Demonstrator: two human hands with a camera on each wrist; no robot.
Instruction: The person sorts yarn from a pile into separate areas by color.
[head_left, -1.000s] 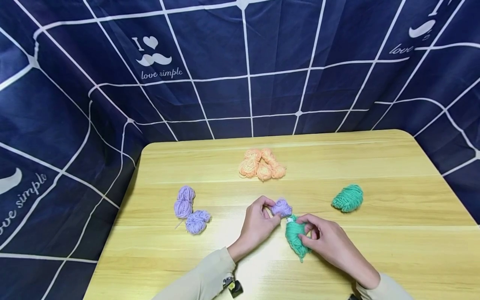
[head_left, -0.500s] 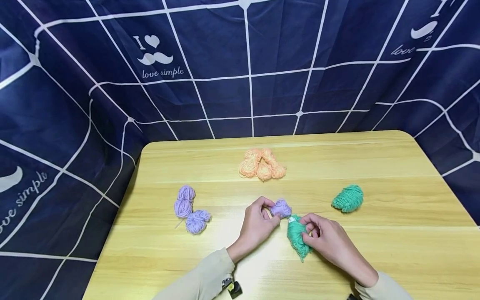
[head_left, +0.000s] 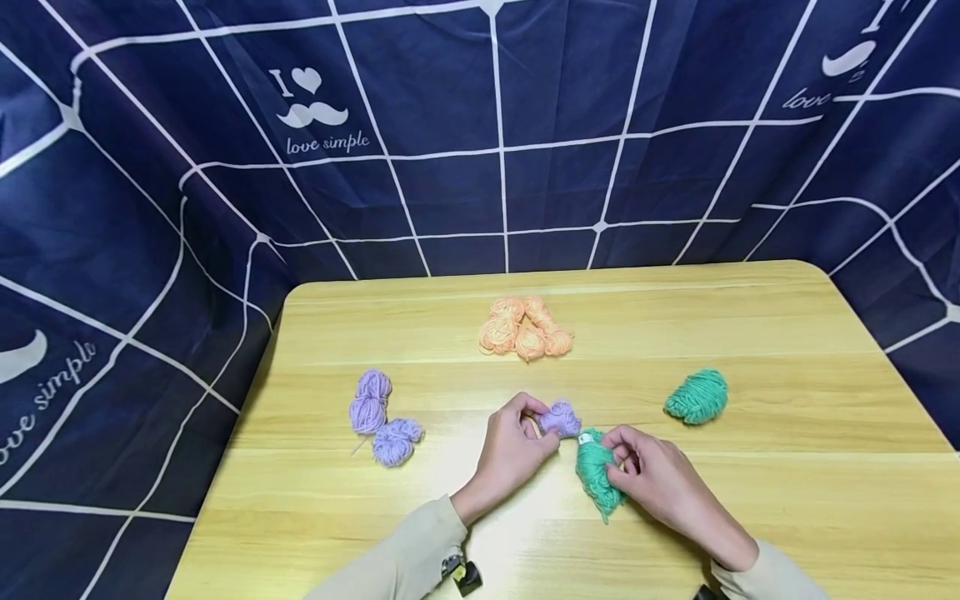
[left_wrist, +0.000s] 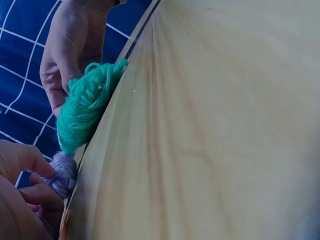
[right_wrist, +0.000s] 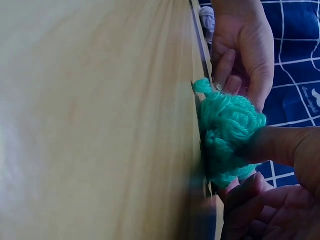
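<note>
My left hand (head_left: 510, 447) pinches a small purple ball of yarn (head_left: 560, 419) between thumb and fingers near the middle of the table. Just right of it, my right hand (head_left: 656, 475) grips a green skein of yarn (head_left: 597, 471) with a white label at its upper end. That labelled end meets the lower right side of the purple yarn. In the left wrist view the green skein (left_wrist: 87, 107) lies over the purple yarn (left_wrist: 63, 172), both low at the tabletop. Thumb and fingers press the green skein (right_wrist: 230, 132) from two sides in the right wrist view.
Two purple yarn skeins (head_left: 393, 442) lie at the left of the wooden table (head_left: 300, 517). Several peach yarn balls (head_left: 528, 342) are grouped at the back middle. Another green skein (head_left: 697, 397) lies to the right. A dark blue gridded cloth (head_left: 442, 192) stands behind the table.
The green skein has shifted slightly right and turned a little with the right hand, its label now showing more. The purple yarn has moved slightly left in the left hand.
</note>
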